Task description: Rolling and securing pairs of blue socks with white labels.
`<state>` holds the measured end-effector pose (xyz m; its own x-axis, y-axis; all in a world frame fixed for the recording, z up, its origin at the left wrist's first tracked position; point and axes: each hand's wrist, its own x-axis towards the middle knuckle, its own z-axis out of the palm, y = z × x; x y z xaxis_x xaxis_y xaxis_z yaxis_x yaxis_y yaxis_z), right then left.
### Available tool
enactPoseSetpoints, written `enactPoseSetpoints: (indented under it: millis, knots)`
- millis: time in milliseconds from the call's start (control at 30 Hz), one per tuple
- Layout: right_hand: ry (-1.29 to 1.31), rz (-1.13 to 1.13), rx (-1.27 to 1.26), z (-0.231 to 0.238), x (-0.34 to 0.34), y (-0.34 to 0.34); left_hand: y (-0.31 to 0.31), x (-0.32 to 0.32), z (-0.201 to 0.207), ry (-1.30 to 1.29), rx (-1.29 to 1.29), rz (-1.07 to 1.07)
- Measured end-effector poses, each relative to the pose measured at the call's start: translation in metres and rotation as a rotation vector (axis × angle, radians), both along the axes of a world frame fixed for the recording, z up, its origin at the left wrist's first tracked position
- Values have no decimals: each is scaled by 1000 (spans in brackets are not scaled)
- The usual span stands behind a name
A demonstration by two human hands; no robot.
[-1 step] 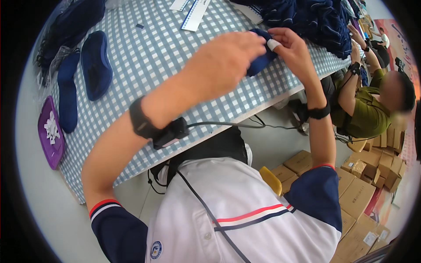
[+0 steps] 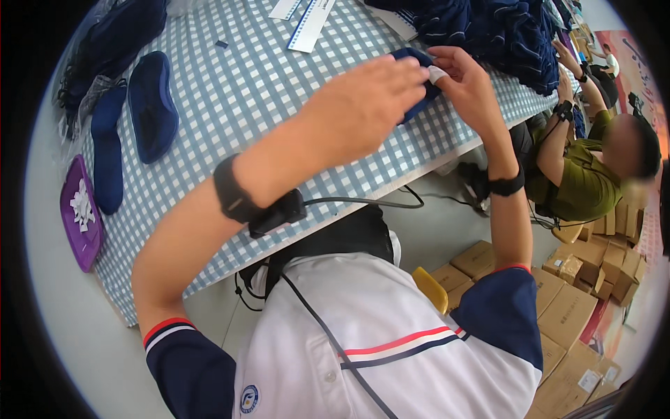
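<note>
A navy padded eye mask (image 2: 420,106) is between my two hands above the far side of the table. My left hand (image 2: 363,105) lies across it from the left, fingers together over its edge and thumb hidden. On the other side my right hand (image 2: 469,82) holds its right edge with bent fingers. A small white strip (image 2: 436,74) shows at my right thumb; whether it is a wrap or a loose piece I cannot tell. Two similar navy eye masks, one broad (image 2: 151,105) and one narrower (image 2: 107,150), lie on the left of the table.
A purple tray (image 2: 91,255) of small white pieces sits at the left edge. White cards (image 2: 310,26) and a heap of navy fabric (image 2: 481,35) lie at the back, bagged dark items (image 2: 112,45) at far left. A co-worker (image 2: 579,174) and cardboard boxes (image 2: 565,307) are right.
My left hand has shifted slightly down and right over the mask, its fingers lying flatter. My right hand keeps nearly the same place.
</note>
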<state>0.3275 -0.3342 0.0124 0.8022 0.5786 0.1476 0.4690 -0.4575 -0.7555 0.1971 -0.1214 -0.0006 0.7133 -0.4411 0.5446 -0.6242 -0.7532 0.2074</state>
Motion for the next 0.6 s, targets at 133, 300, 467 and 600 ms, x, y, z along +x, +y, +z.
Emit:
enactPoseSetpoints:
  millis: [133, 300, 467, 600]
  knots:
    - [-596, 67, -41, 27, -34, 8, -7, -5, -23, 127, 26, -68]
    - [-455, 494, -262, -2, -39, 11, -3, -6, -4, 384, 137, -81]
    - [-504, 463, -330, -6, -24, 11, 5, -9, -6, 295, 56, -115]
    - [-445, 442, -347, -1, -27, 16, 28, -24, -11, 241, -24, -157]
